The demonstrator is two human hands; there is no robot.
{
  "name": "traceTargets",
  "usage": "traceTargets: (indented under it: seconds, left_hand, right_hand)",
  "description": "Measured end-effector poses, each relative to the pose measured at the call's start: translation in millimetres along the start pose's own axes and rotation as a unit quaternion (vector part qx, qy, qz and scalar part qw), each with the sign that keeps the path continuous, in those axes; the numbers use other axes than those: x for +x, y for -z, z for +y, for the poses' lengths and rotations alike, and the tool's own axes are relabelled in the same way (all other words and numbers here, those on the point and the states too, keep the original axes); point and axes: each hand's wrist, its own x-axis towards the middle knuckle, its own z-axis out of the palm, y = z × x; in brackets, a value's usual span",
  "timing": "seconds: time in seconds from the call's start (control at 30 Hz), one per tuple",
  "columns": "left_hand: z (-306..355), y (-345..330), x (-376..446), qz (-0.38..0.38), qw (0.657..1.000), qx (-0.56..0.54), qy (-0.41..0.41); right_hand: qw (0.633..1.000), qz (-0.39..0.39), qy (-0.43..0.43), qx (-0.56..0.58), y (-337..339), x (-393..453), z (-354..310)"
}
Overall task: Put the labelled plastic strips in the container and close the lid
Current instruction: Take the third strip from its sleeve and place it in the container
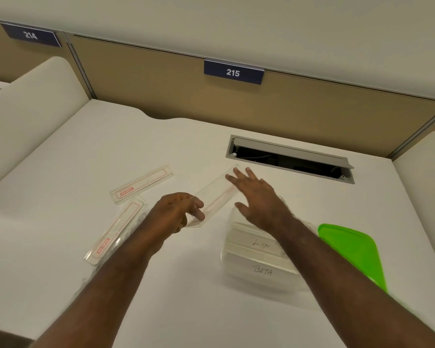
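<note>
Two strips already lie in the clear container (258, 262), at about five o'clock from the middle of the desk (60, 285) — one marked "Lion" (261, 244), one marked "Beta" (262, 270), as far as the handwriting can be read. Whether more sit beneath them I cannot tell.

A third strip (217, 195) is in hand. The left hand (177, 212) pinches its near end between thumb and fingers, with the strip slanting up toward one o'clock. The right hand (258, 197) is spread flat with fingers loose, resting on or just over the far end; it grips nothing that I can see, and true contact is hard to judge.

Two more strips wait on the desk at nine o'clock of the hands: a far strip (141, 184) and a near strip (116, 231), their ends nearly touching, both with red print.

The green lid (353, 252) lies off, just beside the container at its three o'clock side.

My reading — the job is near the halfway mark. At least three strips remain to go in, then the lid must be pressed on.
</note>
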Motion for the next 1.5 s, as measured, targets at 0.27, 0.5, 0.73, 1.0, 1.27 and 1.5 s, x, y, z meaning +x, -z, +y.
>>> traceTargets:
  seconds: [0.27,0.5,0.73,1.0,1.27,1.5]
  left_hand:
    - [23,-2,-6,-0.152,0.988,0.031,-0.017]
    - [21,-24,3,-0.158,0.986,0.029,0.032]
    - [17,-37,4,-0.186,0.981,0.026,-0.043]
    - [27,-42,-1,-0.163,0.969,0.124,-0.140]
    - [62,-32,-8,-0.149,0.948,0.183,-0.216]
    - [63,-36,-6,-0.133,0.940,0.214,-0.231]
  right_hand:
    - [0.992,0.083,-0.062,0.068,33,-72,46]
    - [0.979,0.120,-0.076,0.148,46,-131,60]
    - [0.947,0.122,-0.130,0.267,63,-164,65]
    - [0.924,0.085,-0.153,0.339,88,-183,64]
    - [0.928,0.087,-0.131,0.337,132,-183,50]
    - [0.951,0.097,-0.125,0.267,136,-183,58]
